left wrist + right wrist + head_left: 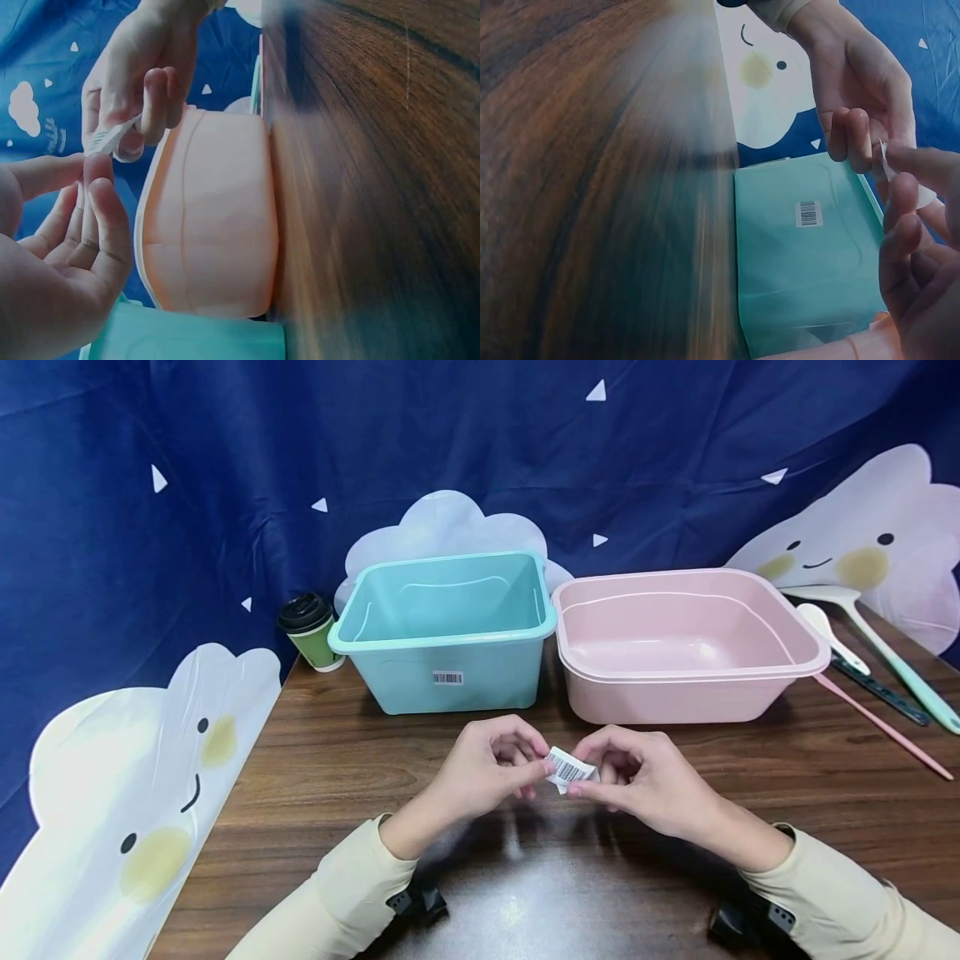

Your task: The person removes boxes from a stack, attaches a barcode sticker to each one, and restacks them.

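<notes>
A small white label with a barcode [569, 767] is stretched between the two hands above the table, in front of the two tubs. My left hand [491, 766] pinches its left end between thumb and forefinger. At its right end my right hand [647, 779] pinches it the same way. In the left wrist view the creased label [112, 137] shows between the fingertips of both hands. The right wrist view shows its thin edge [886, 161] at the fingertips.
A teal tub [450, 672] with a barcode sticker and a pink tub [675, 697] stand side by side behind the hands. Left of them is a green cup [317, 645] with a black lid. Several utensils, among them a teal one [900, 672], lie at the right.
</notes>
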`<state>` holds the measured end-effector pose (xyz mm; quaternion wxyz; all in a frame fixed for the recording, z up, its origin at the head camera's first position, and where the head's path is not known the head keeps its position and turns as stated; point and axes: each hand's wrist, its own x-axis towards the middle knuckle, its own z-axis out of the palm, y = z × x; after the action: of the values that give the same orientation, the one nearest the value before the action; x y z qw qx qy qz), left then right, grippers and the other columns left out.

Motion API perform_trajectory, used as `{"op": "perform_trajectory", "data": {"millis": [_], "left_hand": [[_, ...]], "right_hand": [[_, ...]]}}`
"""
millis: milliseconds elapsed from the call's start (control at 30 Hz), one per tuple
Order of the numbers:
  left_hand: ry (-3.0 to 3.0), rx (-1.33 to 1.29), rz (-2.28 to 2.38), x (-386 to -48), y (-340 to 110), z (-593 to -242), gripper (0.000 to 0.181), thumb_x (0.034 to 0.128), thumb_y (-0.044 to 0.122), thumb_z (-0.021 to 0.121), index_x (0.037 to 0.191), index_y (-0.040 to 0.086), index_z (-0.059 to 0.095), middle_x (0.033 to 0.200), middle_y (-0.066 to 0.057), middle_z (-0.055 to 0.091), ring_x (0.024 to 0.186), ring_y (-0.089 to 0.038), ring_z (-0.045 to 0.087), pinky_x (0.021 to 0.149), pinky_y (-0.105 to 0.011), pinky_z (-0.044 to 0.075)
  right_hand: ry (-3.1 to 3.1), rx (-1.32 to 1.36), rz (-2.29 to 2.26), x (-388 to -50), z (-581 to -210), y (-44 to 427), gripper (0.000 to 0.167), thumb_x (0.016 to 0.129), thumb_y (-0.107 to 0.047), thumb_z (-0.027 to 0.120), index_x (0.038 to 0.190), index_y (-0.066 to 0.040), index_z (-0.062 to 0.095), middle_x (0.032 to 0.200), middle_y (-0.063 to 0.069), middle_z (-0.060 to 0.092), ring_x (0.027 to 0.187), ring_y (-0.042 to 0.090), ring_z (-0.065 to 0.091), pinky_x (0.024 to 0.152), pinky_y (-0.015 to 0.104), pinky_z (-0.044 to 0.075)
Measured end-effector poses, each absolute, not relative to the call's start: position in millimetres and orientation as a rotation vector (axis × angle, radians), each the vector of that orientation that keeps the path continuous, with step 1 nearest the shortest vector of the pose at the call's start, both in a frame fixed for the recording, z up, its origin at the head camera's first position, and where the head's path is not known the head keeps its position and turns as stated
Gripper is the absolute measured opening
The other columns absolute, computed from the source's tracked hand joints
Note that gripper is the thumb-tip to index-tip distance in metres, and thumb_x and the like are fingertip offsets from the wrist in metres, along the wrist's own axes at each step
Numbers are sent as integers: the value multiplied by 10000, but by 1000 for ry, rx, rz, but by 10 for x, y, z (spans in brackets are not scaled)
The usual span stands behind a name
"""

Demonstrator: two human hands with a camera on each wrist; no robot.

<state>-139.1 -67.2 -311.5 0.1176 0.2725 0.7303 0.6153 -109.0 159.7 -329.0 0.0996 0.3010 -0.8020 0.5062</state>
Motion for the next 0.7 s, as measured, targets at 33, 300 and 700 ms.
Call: {"op": "perform_trajectory", "data": {"millis": [33, 300, 700], "left_hand": [[2136, 798, 1800, -1389, -673, -3110, 133, 852, -50, 729, 956, -73, 650, 754, -174, 645, 539, -127, 622, 581, -601, 563], [2189, 808, 1753, -1381, -676, -3111, 151, 882, 3, 727, 1015, -67, 726, 760, -185, 673, 552, -279, 659, 551, -454, 589], [2250, 849, 1736, -1376, -657, -3118, 92, 903, 36, 721, 946, -43, 702, 769, -177, 659, 539, -175, 627, 515, -377, 566]], "right_hand": [[-2363, 884, 1499, -1088, -3292, 1592, 279, 778, 16, 834, 987, -102, 692, 642, -33, 602, 497, 34, 504, 404, 201, 432], [-2308, 853, 1500, -1069, -3303, 1566, 181, 829, 43, 777, 920, -102, 718, 592, -1, 571, 441, 13, 519, 375, 206, 454], [-2244, 865, 1520, -1070, -3353, 1531, 205, 893, 66, 695, 822, -126, 703, 597, 16, 564, 435, 14, 492, 383, 188, 424]]}}
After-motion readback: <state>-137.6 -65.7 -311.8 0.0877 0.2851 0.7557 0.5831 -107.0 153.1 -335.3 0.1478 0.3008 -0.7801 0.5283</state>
